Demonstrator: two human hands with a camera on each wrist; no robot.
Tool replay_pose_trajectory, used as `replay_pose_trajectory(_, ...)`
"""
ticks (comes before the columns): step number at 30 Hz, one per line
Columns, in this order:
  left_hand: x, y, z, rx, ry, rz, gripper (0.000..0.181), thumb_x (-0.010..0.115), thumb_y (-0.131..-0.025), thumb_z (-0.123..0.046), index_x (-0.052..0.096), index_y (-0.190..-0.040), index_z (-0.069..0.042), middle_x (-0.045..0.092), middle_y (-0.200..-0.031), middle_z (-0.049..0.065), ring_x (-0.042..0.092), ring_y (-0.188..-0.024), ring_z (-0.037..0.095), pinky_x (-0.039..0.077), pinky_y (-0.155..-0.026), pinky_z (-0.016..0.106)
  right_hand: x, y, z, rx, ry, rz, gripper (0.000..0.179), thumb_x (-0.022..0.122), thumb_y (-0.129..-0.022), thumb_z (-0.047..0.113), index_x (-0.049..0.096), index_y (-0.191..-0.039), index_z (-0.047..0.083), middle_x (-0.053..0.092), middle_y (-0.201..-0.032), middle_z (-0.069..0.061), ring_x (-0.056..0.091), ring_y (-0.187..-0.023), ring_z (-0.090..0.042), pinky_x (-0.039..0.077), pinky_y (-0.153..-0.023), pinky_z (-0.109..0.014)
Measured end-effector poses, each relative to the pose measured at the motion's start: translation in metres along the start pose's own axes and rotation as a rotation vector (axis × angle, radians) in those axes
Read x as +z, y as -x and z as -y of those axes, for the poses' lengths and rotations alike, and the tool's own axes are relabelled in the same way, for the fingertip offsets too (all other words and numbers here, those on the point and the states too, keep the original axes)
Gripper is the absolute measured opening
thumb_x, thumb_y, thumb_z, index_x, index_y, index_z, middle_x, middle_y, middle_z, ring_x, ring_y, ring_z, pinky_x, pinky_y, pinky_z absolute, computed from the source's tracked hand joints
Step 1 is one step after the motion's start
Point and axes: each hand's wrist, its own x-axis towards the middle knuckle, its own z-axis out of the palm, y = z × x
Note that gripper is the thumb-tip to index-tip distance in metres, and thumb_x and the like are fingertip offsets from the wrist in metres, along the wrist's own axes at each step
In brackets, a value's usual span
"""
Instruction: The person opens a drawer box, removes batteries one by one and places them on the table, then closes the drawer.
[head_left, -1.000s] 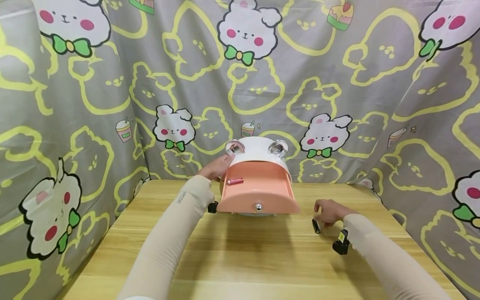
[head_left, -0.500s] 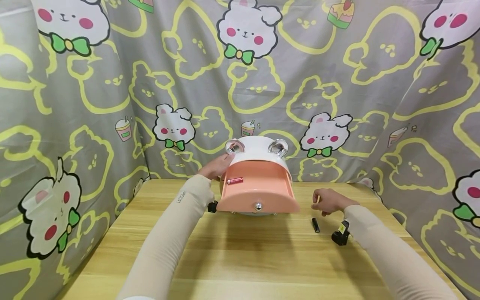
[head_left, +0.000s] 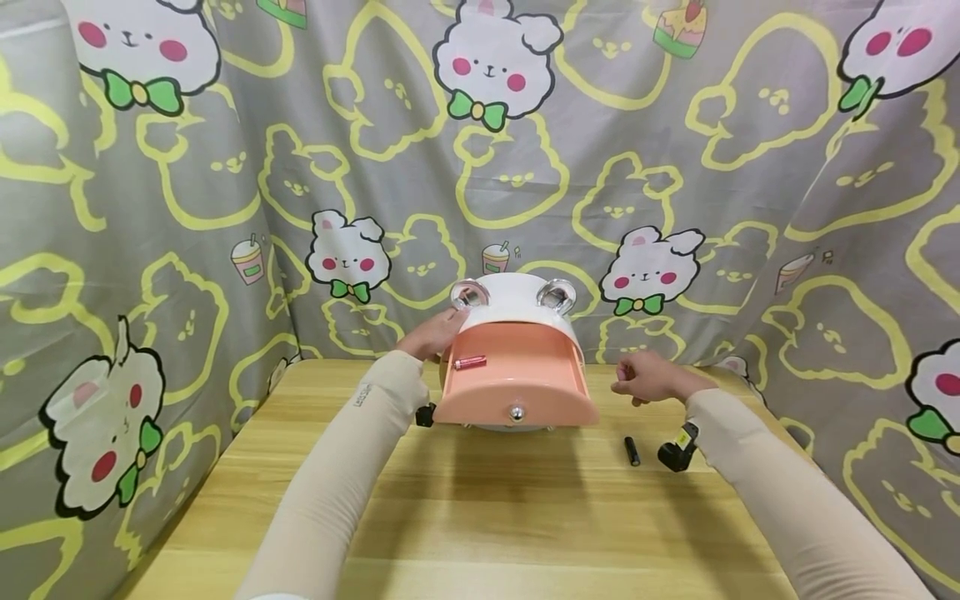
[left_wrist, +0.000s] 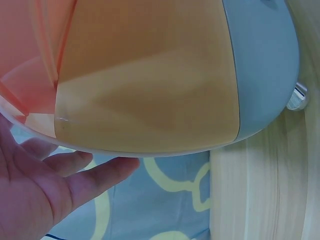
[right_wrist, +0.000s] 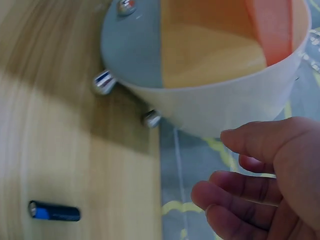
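Observation:
A white storage box [head_left: 517, 293] with silvery ring-shaped ears stands at the table's far side. Its orange drawer [head_left: 519, 403] is pulled out. Inside the drawer lies a red battery [head_left: 470, 362]. My left hand [head_left: 433, 333] rests against the box's left side; in the left wrist view its extended fingers [left_wrist: 102, 179] touch the outer wall. To the right of the box, my right hand [head_left: 648, 377] hovers with loosely bent fingers. Nothing is between its thumb and fingers in the right wrist view. A black battery [head_left: 632, 451] lies on the table below that hand.
The wooden table [head_left: 487, 525] extends in front of the box. A patterned curtain [head_left: 570, 200] hangs close behind it and along both sides. Small silver feet [right_wrist: 104, 82] support the box. A wrist camera [head_left: 677, 447] sits under the right forearm.
My right hand has risen away from the black battery, moving up and slightly left toward the box. The battery stays on the table. The left hand and drawer have not moved.

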Motion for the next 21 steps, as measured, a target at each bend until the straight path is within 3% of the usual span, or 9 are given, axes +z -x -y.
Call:
replay_pose_trajectory(7,0.0,0.0,0.001,0.007,0.006,-0.001,0.061,0.021,-0.103,-0.054,0.037,-0.143,-0.012,0.052,-0.127,0.015,0.055,-0.109,0.03,0.051,-0.083,0.046,-0.017,-0.003,0.02,-0.04,0.003,-0.02,0.025,0.064,-0.093,0.014,0.05,-0.073,0.009,0.054,-0.065,-0.003,0.064,-0.059,-0.021,0.047,-0.057,-0.031)
replay_pose_trajectory(21,0.0,0.003,-0.001,0.011,0.009,0.002,0.061,0.02,-0.103,-0.054,0.038,-0.142,-0.011,0.052,-0.126,0.014,0.055,-0.109,0.03,0.051,-0.084,0.046,-0.039,-0.01,0.053,-0.092,0.023,-0.019,0.015,0.065,-0.093,0.017,0.056,-0.088,0.007,0.062,-0.074,-0.003,0.064,-0.062,-0.021,0.05,-0.059,-0.033)
